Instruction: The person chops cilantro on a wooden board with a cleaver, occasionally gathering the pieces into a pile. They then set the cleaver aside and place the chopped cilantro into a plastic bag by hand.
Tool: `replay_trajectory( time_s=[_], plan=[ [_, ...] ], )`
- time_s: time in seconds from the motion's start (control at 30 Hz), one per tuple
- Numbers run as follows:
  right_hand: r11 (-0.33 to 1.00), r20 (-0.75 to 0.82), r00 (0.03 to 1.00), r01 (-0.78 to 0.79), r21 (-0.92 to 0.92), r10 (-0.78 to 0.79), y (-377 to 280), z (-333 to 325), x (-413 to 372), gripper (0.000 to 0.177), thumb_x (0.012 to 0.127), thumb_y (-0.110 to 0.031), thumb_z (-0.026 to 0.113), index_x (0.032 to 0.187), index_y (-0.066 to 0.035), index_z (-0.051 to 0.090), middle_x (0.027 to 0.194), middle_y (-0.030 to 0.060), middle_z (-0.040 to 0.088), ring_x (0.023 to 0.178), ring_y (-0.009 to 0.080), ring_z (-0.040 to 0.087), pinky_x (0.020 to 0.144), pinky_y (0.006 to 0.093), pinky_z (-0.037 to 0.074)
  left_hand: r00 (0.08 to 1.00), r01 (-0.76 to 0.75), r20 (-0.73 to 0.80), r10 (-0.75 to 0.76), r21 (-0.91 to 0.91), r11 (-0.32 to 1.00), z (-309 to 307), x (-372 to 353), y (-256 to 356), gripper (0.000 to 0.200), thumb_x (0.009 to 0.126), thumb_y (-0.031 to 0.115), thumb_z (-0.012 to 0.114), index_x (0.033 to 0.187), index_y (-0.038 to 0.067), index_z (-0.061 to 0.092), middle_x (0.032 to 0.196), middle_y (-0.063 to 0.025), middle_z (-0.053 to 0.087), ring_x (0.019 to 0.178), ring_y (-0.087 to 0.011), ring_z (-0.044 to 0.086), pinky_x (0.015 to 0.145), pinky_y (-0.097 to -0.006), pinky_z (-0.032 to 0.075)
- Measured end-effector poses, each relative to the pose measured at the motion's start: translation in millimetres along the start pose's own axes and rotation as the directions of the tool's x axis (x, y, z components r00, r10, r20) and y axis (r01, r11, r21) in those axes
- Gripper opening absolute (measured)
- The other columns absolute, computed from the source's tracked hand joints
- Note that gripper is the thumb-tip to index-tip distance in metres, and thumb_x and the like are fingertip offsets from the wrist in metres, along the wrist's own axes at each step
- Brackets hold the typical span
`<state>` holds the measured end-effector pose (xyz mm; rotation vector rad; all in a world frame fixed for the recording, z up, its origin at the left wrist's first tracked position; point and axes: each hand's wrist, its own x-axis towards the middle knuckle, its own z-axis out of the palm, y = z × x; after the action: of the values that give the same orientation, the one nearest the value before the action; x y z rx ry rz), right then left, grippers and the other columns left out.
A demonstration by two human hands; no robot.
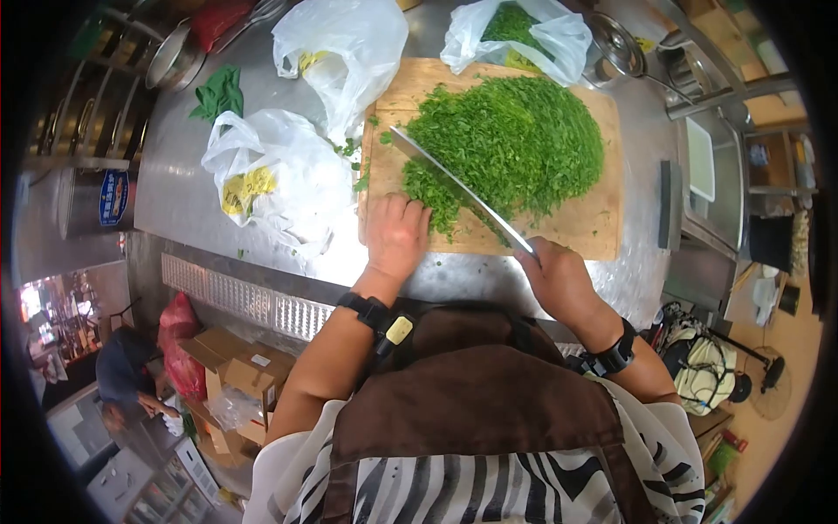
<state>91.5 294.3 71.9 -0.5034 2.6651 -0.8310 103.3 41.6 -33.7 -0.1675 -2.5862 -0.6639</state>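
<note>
A large mound of finely chopped green herbs covers much of the wooden cutting board. My right hand grips the handle of a kitchen knife at the board's near edge. The blade slants up and left across the near-left part of the mound. My left hand is on the board's near-left corner, left of the blade and beside the loose edge of the herbs. Its fingers are curled and close together, and their undersides are hidden, so anything beneath them does not show.
White plastic bags lie left of the board, near a leafy green bunch. Another bag with greens is behind the board. A metal lid stands back right. Cardboard boxes and another person are at lower left.
</note>
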Motion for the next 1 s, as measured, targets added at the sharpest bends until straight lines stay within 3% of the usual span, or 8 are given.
replay_trajectory(
  time_s=[0.17,0.27,0.37,0.5,1.0],
  plan=[
    [0.956,0.079,0.973,0.228,-0.183,-0.217,-4,1,12,0.022,0.097,-0.021,0.055,0.088,-0.001,0.057,0.075,0.0214,0.065,0.068,0.0399,0.064,0.061,0.0479,0.052,0.998,0.024,-0.060,-0.024,0.012,1.000,5,-6,1,0.017,0.074,0.002,0.073,0.089,0.004,0.065,0.090,-0.0130,0.058,0.090,-0.0332,0.057,0.079,-0.0426,0.048],
    [0.928,0.167,0.961,0.261,-0.266,-0.222,10,9,23,0.022,0.098,-0.021,0.053,0.089,-0.001,0.056,0.075,0.0198,0.064,0.067,0.0382,0.065,0.061,0.0476,0.053,0.998,0.022,-0.061,-0.021,0.005,1.000,8,-9,0,0.016,0.074,0.000,0.072,0.088,0.004,0.064,0.091,-0.0136,0.059,0.090,-0.0334,0.058,0.079,-0.0428,0.048],
    [0.918,0.127,0.952,0.303,-0.256,-0.279,9,1,24,0.023,0.098,-0.021,0.054,0.088,-0.001,0.056,0.074,0.0203,0.064,0.067,0.0384,0.065,0.061,0.0477,0.053,0.997,0.018,-0.079,-0.019,-0.009,1.000,7,-14,1,0.016,0.074,0.001,0.072,0.089,0.003,0.065,0.092,-0.0141,0.059,0.091,-0.0337,0.058,0.079,-0.0428,0.048],
    [0.940,0.132,0.969,0.235,-0.249,-0.207,1,-1,20,0.022,0.097,-0.021,0.054,0.087,-0.001,0.056,0.075,0.0201,0.064,0.067,0.0382,0.065,0.060,0.0477,0.053,0.996,0.021,-0.082,-0.024,-0.032,0.999,2,-13,6,0.016,0.075,0.006,0.073,0.089,0.003,0.065,0.093,-0.0146,0.059,0.090,-0.0339,0.058,0.078,-0.0426,0.049],
    [0.928,0.163,0.954,0.286,-0.239,-0.252,4,2,17,0.020,0.096,-0.019,0.054,0.089,-0.001,0.056,0.076,0.0195,0.065,0.068,0.0382,0.065,0.062,0.0462,0.053,0.995,0.039,-0.090,-0.046,-0.072,0.997,5,-19,0,0.012,0.077,0.004,0.072,0.087,0.003,0.065,0.092,-0.0153,0.057,0.089,-0.0351,0.059,0.077,-0.0425,0.050]
  ],
)
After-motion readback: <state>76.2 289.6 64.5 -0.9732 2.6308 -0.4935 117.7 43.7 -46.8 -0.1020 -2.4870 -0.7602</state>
